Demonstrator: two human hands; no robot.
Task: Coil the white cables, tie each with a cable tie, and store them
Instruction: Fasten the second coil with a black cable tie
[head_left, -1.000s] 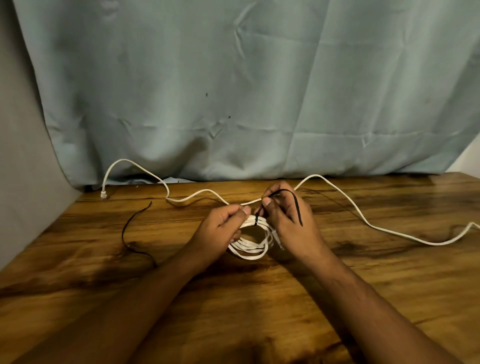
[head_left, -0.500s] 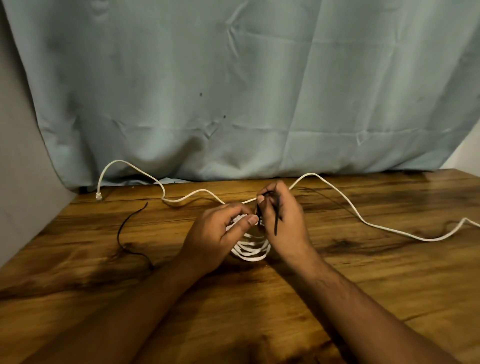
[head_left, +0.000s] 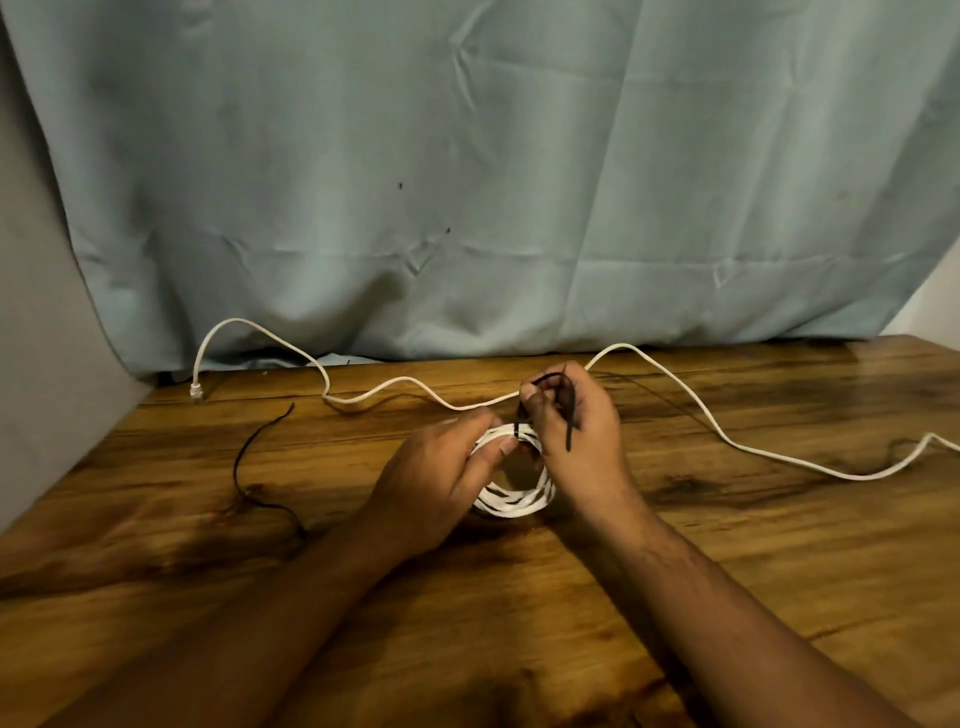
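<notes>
A coiled white cable (head_left: 511, 503) lies on the wooden table (head_left: 519, 623) between my hands. My left hand (head_left: 436, 488) pinches the top of the coil with thumb and fingers. A black cable tie (head_left: 569, 415) is wrapped round the coil's top; my right hand (head_left: 576, 436) pinches it just above the coil, and its free tail loops over my fingers. A second, loose white cable (head_left: 727, 441) snakes across the back of the table, with its plug (head_left: 196, 391) at the far left.
Another black cable tie (head_left: 249, 457) lies loose on the table to the left. A pale blue curtain (head_left: 493, 182) hangs behind the table's far edge. A grey wall (head_left: 47, 364) borders the table on the left.
My right hand has drawn the black tie tighter on the coil; its tail has swung from arching upward to hanging over my fingers. The left hand shifted slightly on the coil.
</notes>
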